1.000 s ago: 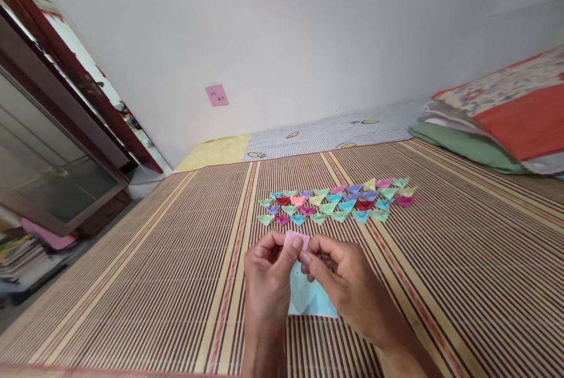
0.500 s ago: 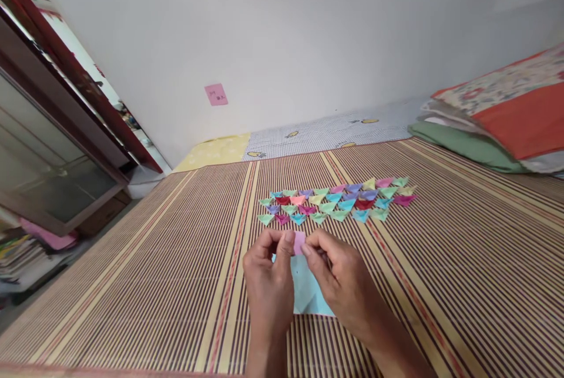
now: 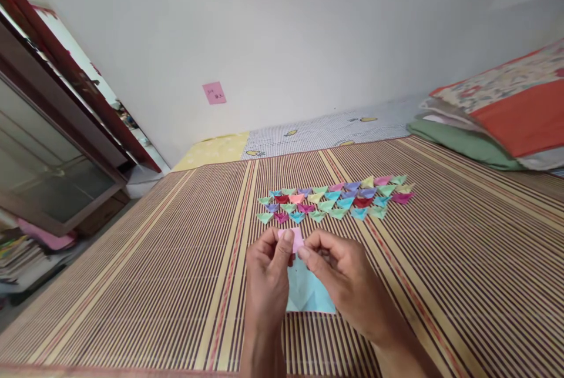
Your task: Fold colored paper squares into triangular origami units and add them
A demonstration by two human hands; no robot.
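A small pink piece of paper (image 3: 296, 239) is held up between my two hands. My left hand (image 3: 269, 257) pinches its left side, the thumb lying over the front. At its lower right corner, the thumb and forefinger of my right hand (image 3: 337, 260) grip it. Beneath the hands a larger light blue sheet of paper (image 3: 309, 293) with crease lines lies on the striped mat (image 3: 176, 284); my right hand covers part of it. Several rows of small folded paper shapes (image 3: 326, 206) in many colours rest on the mat just beyond my hands.
Folded bedding (image 3: 515, 125) is stacked at the right edge of the mat. A patterned cloth (image 3: 308, 132) runs along the white wall, where a pink note (image 3: 214, 93) is stuck. At the left stand a cabinet with a glass door (image 3: 48, 160) and an open doorway.
More of the pink paper shows now, as it has tilted and shifted slightly left in my fingers. Both hands keep their grip, and the folded shapes stay in place.
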